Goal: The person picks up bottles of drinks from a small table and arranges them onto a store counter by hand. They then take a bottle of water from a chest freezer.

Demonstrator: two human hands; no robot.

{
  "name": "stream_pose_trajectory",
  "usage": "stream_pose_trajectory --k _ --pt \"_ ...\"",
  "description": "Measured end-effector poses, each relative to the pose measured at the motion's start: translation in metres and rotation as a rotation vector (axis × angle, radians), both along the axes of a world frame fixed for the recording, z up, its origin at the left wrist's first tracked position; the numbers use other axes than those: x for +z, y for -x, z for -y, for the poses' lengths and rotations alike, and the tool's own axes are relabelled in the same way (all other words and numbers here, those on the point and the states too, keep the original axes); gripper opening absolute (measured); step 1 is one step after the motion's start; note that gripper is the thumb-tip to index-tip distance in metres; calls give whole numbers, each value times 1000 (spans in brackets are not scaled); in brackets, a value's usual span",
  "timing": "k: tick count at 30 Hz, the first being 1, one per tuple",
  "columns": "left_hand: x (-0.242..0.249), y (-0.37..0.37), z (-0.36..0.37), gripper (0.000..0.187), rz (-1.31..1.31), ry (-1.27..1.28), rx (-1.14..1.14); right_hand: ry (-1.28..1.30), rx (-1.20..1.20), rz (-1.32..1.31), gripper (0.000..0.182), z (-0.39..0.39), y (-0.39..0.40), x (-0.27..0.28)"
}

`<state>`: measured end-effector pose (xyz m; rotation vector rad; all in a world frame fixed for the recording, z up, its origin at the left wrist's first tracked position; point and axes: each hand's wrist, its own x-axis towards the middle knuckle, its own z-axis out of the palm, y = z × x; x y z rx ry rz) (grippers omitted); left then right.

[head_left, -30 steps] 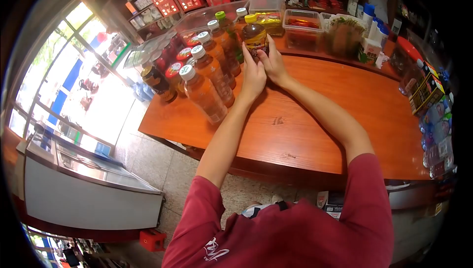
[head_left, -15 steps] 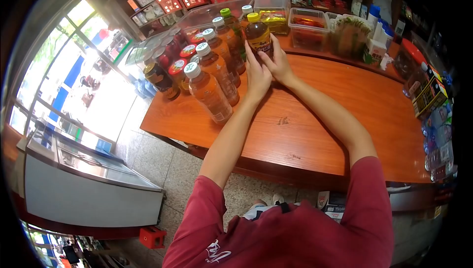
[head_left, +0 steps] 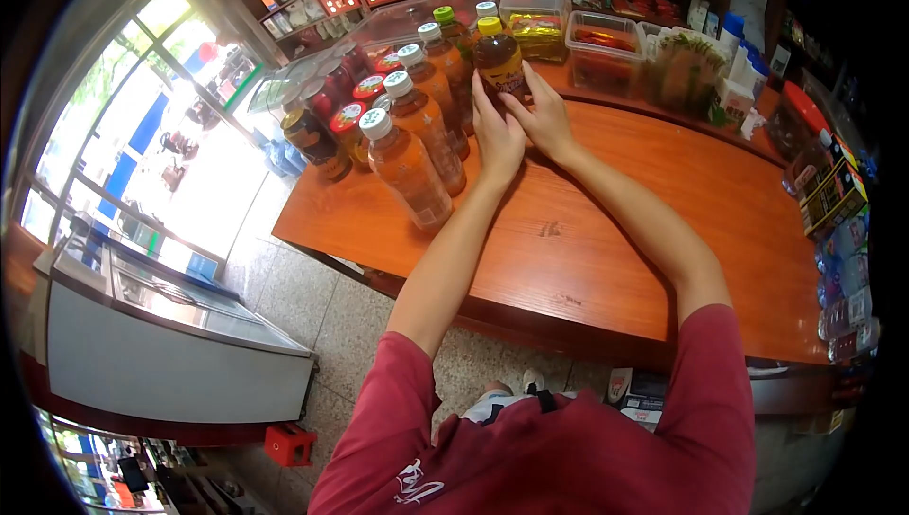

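Observation:
Both of my hands are around a dark tea bottle with a yellow cap (head_left: 499, 59), upright near the back of the wooden counter (head_left: 606, 221). My left hand (head_left: 498, 141) touches its near left side, and my right hand (head_left: 546, 119) is pressed to its right side. Left of my hands stands a row of orange-brown bottles with white caps, the nearest one (head_left: 409, 174) close to my left forearm. A green-capped bottle (head_left: 453, 32) is behind them. Cans and red-lidded jars (head_left: 348, 122) stand further left, with a black and gold can (head_left: 312, 144) at the front.
Clear plastic tubs (head_left: 606, 53) line the counter's back ledge. White bottles and a small box (head_left: 735, 100) are further right, near a red-lidded container (head_left: 802, 110). Packs of water bottles (head_left: 846, 297) stand at the right edge. A red stool (head_left: 290, 445) is on the floor.
The view has shifted slightly. My hands remain around the yellow-capped bottle, which looks slightly lower against the tubs behind; the other bottles have kept their arrangement.

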<state>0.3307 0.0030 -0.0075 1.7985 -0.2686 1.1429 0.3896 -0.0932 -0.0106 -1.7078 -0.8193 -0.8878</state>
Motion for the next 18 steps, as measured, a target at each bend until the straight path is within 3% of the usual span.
stream_pose_trajectory --k 3,15,18 --pt "0 1 -1 70 -18 -14 74 80 -9 -41 61 1 0 0" --pt "7 12 3 68 -84 9 87 -35 109 -115 51 -2 3 0" --pt "8 14 6 67 -91 1 121 7 52 24 50 -1 1 0"
